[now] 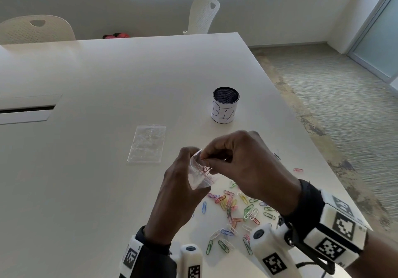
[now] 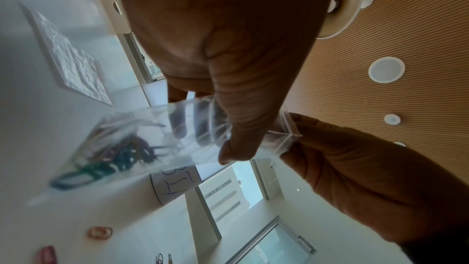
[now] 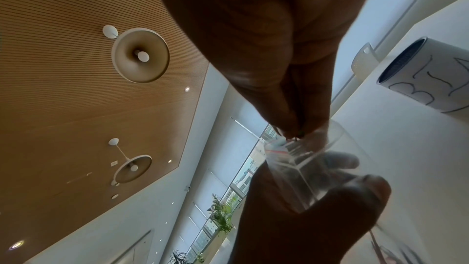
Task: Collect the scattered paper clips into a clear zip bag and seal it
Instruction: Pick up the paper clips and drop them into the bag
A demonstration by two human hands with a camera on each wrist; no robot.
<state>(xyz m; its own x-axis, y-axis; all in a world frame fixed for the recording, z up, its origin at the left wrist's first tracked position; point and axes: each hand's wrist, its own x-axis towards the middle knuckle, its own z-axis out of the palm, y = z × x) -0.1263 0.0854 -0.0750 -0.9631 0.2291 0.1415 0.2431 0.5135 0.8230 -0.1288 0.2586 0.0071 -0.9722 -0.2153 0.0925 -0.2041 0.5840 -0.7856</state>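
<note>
Many colored paper clips (image 1: 232, 211) lay loose on the white table (image 1: 107, 170). Just above them, the left hand (image 1: 176, 183) pinched the clear zip bag (image 1: 199, 174) open. The right hand (image 1: 243, 165) pinched clips at its mouth. I think filling was underway; next, let go and grab more.

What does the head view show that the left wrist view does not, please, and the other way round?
Only the head view shows the big spread of loose paper clips on the table. Only the left wrist view shows the clips already in the bag. Both show the left hand holding the zip bag, the right hand at its mouth, and the bin cup.
</note>
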